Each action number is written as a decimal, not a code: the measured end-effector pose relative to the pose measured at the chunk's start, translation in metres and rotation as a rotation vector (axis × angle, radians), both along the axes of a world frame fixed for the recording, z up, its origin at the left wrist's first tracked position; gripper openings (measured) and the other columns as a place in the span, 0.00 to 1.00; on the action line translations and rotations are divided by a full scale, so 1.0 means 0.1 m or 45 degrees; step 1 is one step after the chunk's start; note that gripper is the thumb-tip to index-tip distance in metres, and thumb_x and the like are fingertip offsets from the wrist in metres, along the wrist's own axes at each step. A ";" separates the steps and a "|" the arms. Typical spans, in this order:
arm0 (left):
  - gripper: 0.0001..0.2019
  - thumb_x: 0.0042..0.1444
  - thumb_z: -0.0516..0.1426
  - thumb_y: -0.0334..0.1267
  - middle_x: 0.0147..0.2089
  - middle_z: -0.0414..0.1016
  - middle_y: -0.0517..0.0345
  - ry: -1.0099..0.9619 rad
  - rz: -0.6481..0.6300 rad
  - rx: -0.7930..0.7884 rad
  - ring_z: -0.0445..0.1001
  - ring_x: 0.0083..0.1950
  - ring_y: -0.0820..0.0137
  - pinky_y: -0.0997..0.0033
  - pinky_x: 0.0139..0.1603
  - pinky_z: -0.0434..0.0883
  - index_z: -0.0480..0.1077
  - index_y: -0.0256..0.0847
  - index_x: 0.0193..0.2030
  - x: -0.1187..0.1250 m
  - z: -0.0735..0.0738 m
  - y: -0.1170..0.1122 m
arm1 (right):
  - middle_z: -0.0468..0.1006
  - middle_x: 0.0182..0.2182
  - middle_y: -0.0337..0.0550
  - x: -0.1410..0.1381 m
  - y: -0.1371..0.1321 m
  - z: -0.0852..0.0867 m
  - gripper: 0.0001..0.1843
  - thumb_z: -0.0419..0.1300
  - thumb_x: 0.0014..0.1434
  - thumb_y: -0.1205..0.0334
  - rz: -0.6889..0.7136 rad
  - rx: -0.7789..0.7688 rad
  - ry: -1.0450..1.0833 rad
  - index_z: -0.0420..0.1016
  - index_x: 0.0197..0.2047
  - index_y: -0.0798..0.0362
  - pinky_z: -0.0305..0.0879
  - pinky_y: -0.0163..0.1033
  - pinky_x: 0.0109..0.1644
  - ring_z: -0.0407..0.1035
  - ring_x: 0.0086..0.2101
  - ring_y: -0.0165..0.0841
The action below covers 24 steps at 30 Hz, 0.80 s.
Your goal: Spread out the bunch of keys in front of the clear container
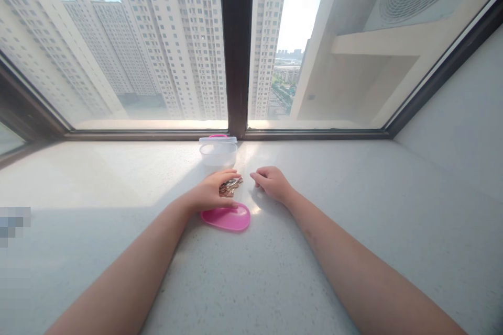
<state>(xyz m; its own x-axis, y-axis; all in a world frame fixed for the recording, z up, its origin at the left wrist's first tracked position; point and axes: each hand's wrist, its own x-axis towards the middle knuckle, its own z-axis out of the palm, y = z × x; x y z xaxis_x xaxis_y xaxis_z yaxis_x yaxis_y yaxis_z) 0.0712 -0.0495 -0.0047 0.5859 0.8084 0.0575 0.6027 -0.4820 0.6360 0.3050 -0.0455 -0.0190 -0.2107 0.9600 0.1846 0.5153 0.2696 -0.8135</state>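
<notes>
My left hand (212, 192) rests on the pale stone sill (118, 251), its fingers curled over a small heap of brownish metal pieces (230, 186) that look like coins or keys. A pink oval lid (228, 218) lies flat just under that hand, nearer to me. My right hand (271, 182) lies beside the heap on its right, fingers loosely curled, with nothing visible in them. Behind the heap stands a small clear plastic container (218, 151) with a pink part at its back.
A large window with a dark centre post (236, 47) runs along the far edge of the sill. A white wall (459, 120) closes the right side. Tall apartment blocks show outside.
</notes>
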 end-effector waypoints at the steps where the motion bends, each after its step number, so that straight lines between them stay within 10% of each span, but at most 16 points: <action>1: 0.41 0.42 0.66 0.55 0.71 0.56 0.49 0.014 -0.007 0.016 0.54 0.71 0.52 0.53 0.69 0.53 0.64 0.49 0.64 0.01 -0.01 0.00 | 0.65 0.13 0.35 0.00 0.00 -0.01 0.20 0.56 0.57 0.56 0.000 0.005 0.000 0.69 0.17 0.55 0.54 0.34 0.28 0.59 0.19 0.27; 24: 0.20 0.55 0.57 0.40 0.58 0.71 0.48 -0.037 -0.057 0.198 0.68 0.60 0.56 0.57 0.63 0.63 0.71 0.44 0.55 0.35 0.01 -0.18 | 0.65 0.13 0.35 0.02 0.02 -0.02 0.20 0.55 0.57 0.56 0.026 0.027 0.004 0.70 0.18 0.55 0.54 0.34 0.28 0.60 0.20 0.27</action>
